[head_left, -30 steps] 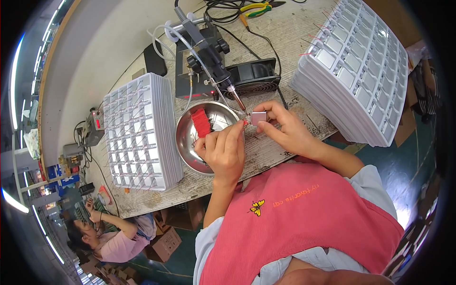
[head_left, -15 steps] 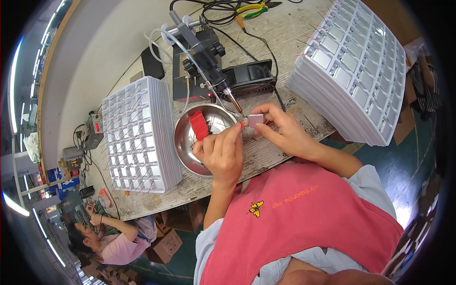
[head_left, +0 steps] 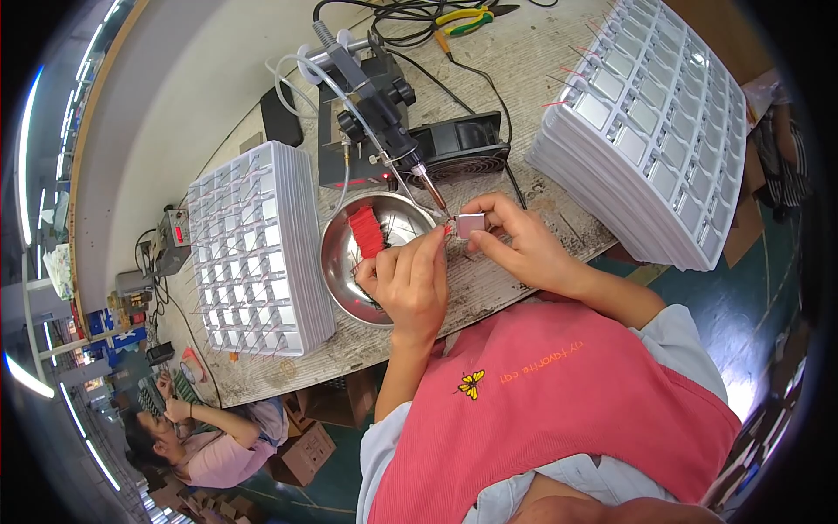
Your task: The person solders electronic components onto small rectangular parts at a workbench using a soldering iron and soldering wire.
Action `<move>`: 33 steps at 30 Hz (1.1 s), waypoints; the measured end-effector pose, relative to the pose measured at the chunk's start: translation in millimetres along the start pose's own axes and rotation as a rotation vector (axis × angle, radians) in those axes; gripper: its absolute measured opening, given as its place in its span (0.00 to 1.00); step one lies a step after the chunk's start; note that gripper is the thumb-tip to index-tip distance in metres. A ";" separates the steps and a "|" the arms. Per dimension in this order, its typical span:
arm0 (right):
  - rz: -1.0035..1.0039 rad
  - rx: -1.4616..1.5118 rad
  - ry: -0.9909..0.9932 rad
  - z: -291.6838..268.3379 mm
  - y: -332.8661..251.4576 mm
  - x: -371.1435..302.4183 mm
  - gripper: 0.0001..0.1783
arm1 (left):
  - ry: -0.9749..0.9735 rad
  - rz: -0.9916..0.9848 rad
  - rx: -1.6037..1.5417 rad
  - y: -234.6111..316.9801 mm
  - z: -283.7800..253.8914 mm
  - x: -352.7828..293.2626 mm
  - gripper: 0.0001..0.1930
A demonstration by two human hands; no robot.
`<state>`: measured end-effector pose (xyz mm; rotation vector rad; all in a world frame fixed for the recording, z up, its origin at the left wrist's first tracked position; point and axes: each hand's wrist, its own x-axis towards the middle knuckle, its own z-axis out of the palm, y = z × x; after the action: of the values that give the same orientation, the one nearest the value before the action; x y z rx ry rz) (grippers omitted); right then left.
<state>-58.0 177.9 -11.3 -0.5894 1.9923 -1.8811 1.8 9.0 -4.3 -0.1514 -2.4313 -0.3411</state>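
A worn workbench is seen across the upper frame, with one stack of white compartment trays at upper right and a second stack at left centre. A steel bowl holding a bundle of red wires is placed at centre, just below a fixed soldering iron whose tip points down to the right. The right hand is closed on a small silver square part just right of the iron's tip, while a thin red wire is pinched in the left hand over the bowl's right rim and touches that part.
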 end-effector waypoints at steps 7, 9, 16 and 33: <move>0.006 -0.027 -0.005 -0.5 -0.4 -0.5 0.16 | -0.018 -0.005 0.013 0.1 -0.3 -1.1 0.13; 0.012 -0.028 0.002 -0.2 -0.8 -0.6 0.16 | -0.018 -0.006 0.008 -0.5 0.6 -1.4 0.13; 0.025 -0.029 -0.012 -1.0 1.3 -0.8 0.16 | -0.033 -0.028 -0.001 2.2 -1.6 1.4 0.10; 0.083 -0.033 -0.014 -6.1 -1.9 -5.9 0.16 | 0.000 -0.009 -0.073 -1.1 -0.7 -2.2 0.12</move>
<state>-56.0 186.1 -9.2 -0.5185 2.0110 -1.7940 3.6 7.7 -5.5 -0.1727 -2.4212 -0.4346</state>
